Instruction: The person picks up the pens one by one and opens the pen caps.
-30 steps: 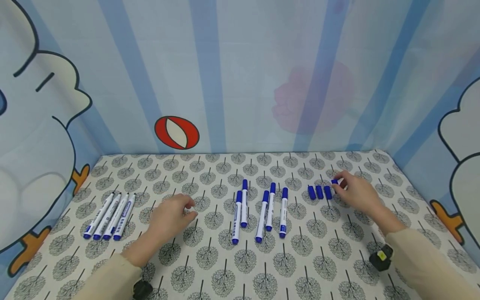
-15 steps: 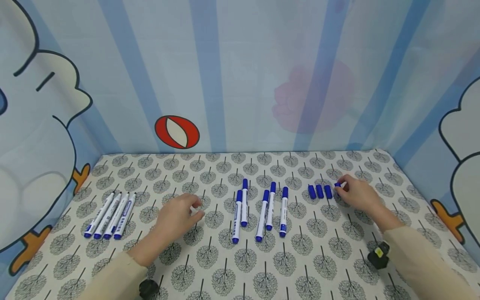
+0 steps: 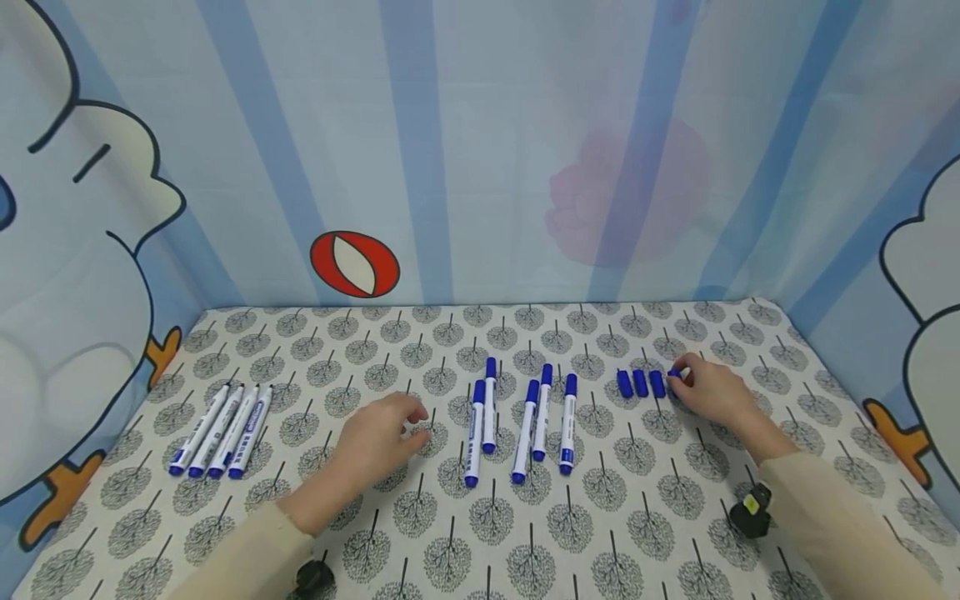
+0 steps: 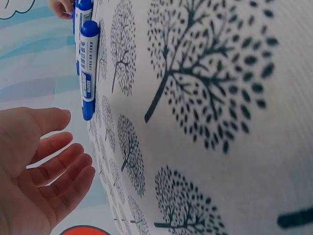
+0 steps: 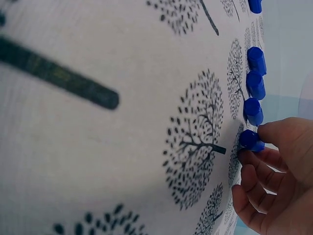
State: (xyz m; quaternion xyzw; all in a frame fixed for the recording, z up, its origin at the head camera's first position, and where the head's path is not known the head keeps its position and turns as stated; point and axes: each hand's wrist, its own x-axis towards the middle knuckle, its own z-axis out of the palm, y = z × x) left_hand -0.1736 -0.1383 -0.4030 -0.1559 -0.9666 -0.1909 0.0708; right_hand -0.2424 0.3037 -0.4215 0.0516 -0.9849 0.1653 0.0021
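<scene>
My right hand [image 3: 716,392] pinches a blue marker cap [image 5: 251,140] between thumb and fingers, close over the cloth. It is at the right end of a row, beside three more blue caps [image 3: 641,383]. In the right wrist view those caps [image 5: 254,111] lie side by side along the cloth. My left hand [image 3: 382,437] is held over the cloth with loosely bent fingers and nothing in it. To its right lie several capped blue-and-white markers [image 3: 475,437], the nearest just beyond the fingertips. The left wrist view shows one such marker [image 4: 88,68] past the thumb.
Several uncapped white markers [image 3: 225,433] lie side by side at the left of the table. The table wears a cloth [image 3: 450,542] printed with dark trees. A striped blue curtain [image 3: 495,150] with cartoon figures closes off the back and sides.
My left hand has moved rightward toward the capped markers. My right hand has shifted slightly right and down with its cap, now alongside the row.
</scene>
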